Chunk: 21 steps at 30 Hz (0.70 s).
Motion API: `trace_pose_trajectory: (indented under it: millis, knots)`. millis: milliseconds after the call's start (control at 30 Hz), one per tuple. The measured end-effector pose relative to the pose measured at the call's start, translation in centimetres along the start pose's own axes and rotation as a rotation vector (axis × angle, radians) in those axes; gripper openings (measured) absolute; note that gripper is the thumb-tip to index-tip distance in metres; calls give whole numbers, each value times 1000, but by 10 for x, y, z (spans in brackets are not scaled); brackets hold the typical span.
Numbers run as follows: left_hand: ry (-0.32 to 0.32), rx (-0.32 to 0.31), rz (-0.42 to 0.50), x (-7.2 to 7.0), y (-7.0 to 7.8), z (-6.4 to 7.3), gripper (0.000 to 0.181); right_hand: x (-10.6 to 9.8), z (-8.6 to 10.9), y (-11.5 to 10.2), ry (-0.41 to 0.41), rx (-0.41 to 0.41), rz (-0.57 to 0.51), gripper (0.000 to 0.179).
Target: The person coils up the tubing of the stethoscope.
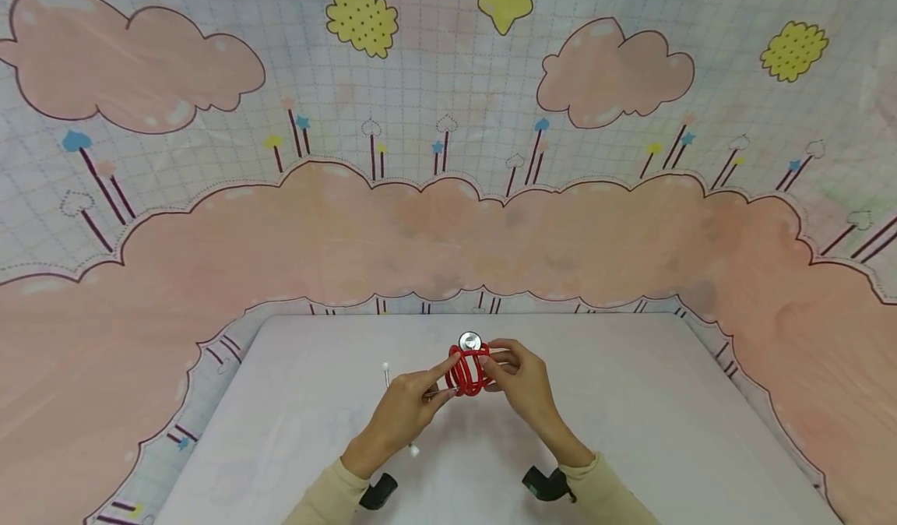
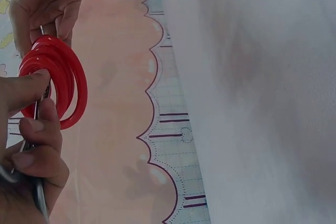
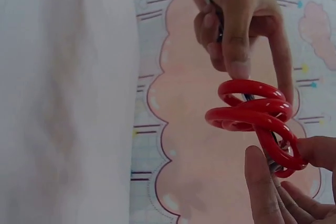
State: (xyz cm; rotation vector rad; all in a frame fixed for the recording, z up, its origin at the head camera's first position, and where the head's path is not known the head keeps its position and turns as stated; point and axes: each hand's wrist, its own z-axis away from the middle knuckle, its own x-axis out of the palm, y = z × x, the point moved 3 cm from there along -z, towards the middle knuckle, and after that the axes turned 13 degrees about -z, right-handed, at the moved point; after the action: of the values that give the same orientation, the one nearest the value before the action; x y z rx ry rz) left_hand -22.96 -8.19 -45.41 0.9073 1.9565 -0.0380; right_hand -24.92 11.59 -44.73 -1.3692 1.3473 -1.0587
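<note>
A stethoscope with red tubing [image 1: 468,389] is held up above the white table, its tubing wound into several loops. Its round silver chest piece [image 1: 470,342] shows at the top of the coil. My left hand [image 1: 406,408] pinches the coil from the left, and in the left wrist view its fingers [image 2: 39,127] also hold the metal ear tubes. White ear tips [image 1: 385,366] stick out beyond that hand. From the other side, my right hand [image 1: 524,385] grips the loops between thumb and fingers. The coil hides part of the right fingertips in the left wrist view.
The white tabletop [image 1: 631,431] spreads beneath both hands. Behind and around it hangs a cloth [image 1: 490,237] printed with clouds and stars. Black wrist devices [image 1: 546,484] sit under the sleeves.
</note>
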Motion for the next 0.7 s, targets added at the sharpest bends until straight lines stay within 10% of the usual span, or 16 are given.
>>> trace_pose_trajectory:
  millis: [700]
  knots:
    - [-148, -145, 58, 17, -18, -7, 62, -6, -7, 10, 14, 114, -167, 36]
